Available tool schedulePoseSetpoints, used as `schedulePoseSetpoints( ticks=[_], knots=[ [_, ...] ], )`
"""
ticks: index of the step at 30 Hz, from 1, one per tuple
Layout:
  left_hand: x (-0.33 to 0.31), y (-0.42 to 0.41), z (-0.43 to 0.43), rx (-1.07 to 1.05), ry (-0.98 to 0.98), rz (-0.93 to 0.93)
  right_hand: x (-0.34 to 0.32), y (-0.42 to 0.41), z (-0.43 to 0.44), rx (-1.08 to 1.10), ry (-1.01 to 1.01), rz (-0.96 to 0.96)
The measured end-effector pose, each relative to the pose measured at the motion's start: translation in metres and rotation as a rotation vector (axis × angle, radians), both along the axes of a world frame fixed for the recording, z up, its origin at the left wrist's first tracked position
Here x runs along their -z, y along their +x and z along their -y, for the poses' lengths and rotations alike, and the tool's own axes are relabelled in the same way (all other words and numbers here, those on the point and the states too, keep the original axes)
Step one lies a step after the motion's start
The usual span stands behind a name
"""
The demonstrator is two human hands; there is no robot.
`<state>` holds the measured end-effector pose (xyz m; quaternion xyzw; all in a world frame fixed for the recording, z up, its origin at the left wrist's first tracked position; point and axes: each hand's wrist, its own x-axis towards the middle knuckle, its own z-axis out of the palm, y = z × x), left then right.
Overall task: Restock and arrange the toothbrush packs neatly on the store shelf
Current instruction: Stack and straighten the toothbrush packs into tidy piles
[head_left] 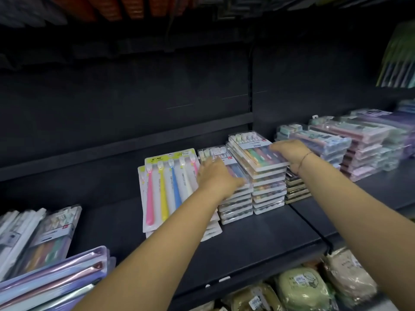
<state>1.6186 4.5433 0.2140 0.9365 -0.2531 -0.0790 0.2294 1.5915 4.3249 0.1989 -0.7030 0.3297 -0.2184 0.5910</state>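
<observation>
Top pack (251,149) on the taller stack (268,187) lies at 12 o'clock, long axis 11-to-5. Right hand (290,151), nearer, covers its 3 o'clock edge, grasp indeterminate; left hand (215,173) rests flat, released, on the lower stack (235,205).

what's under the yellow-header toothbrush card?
Under the yellow-header card lie more flat cards; their edges show at its left and lower sides. The count is hidden, and the left arm covers the lower right corner.
</observation>
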Motion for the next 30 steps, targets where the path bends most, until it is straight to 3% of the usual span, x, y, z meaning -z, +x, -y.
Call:
schedulePoseSetpoints(
  ticks=[3,11,14,17,20,22,26,30],
  knots=[
    [0.011,-0.002,-0.004,0.14,0.181,0.093,-0.001,0.011,-0.005,-0.034,-0.028,0.008],
    [0.02,0.001,-0.011,0.197,0.103,0.158,0.002,0.011,-0.006,-0.139,-0.15,-0.047],
    [0.013,-0.005,-0.025,0.222,0.098,0.19,-0.005,0.004,-0.024,0.036,-0.437,-0.032],
    [0.002,-0.015,-0.073,0.241,0.052,0.265,-0.024,-0.013,-0.089,0.131,-0.704,0.274],
    [0.005,-0.018,-0.16,0.147,0.013,0.386,-0.037,-0.023,-0.187,-0.16,-0.539,0.513],
    [0.015,-0.015,-0.225,0.005,0.002,0.458,-0.032,-0.016,-0.252,-0.44,-0.376,0.486],
    [0.036,-0.001,-0.334,-0.299,0.216,0.293,-0.001,0.034,-0.352,-0.86,-0.058,0.129],
    [0.046,-0.006,-0.38,-0.3,0.401,0.072,0.027,0.091,-0.41,-0.966,0.228,-0.247]
  ],
)
